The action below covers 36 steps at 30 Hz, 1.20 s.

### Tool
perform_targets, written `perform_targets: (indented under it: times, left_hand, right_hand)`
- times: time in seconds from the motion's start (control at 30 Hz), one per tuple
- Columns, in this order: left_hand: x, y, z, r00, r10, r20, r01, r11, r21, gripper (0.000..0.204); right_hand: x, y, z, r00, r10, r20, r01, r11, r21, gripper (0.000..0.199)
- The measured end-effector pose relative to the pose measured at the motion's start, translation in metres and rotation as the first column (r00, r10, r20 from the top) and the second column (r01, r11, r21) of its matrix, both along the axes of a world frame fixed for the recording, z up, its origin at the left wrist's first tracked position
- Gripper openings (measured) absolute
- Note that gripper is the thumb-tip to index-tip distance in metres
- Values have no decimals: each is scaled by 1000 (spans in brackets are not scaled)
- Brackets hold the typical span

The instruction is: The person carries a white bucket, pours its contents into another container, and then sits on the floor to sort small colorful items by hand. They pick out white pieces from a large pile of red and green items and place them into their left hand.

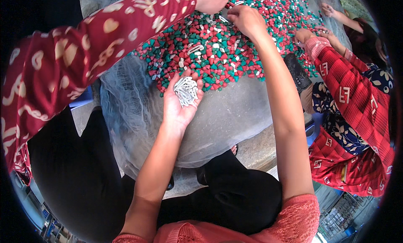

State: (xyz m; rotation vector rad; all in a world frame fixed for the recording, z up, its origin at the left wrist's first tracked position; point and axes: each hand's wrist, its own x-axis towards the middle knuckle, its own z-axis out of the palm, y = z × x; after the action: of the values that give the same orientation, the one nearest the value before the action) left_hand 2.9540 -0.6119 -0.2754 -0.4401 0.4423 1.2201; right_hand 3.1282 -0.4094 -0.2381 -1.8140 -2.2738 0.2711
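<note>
Cupped palm up, my left hand (178,110) holds a small heap of narrow white clip-like pieces (186,91) at the near edge of a wide spread of small red and green cone-shaped pieces (210,54). My right hand (249,22) reaches into that spread farther away, its fingers bent and drawn together at the surface. What lies between its fingertips is too small to make out. Close by those fingers is a loose white clip-like piece (223,19). Another pale looped piece (195,48) rests among the cones beyond my left hand.
A grey sheet (235,104) lies under the spread, with bluish netting (126,100) bunched at left. A co-worker's maroon patterned sleeve (105,45) crosses from the left, its hand (212,0) close to my right hand. At right, a person in red checks (348,83) also reaches into the pieces.
</note>
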Motion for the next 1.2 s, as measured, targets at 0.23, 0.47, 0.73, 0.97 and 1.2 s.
perform_targets:
  times: [0.23, 0.47, 0.73, 0.97, 1.2]
  left_hand:
    - [-7, -3, -2, 1000, 0, -8, 0, 1000, -10, 25]
    - [-5, -4, 0, 1000, 3, -16, -3, 1000, 13, 25]
    - [-5, -2, 0, 1000, -11, -25, 11, 1000, 6, 25]
    - [-9, -5, 8, 999, 0, -34, 0, 1000, -7, 25]
    - [-3, -1, 3, 999, -15, -43, 14, 1000, -26, 24]
  right_hand:
    - [-6, 21, -8, 993, -41, 113, 60, 983, -173, 24]
    - [6, 24, -19, 980, 79, -180, -94, 993, -77, 25]
    - [-10, 11, 2, 979, 64, 196, -30, 985, -168, 47]
    - [41, 46, -12, 768, -201, -608, 103, 976, -193, 25]
    - [25, 40, -29, 880, -53, -472, -55, 975, -213, 21]
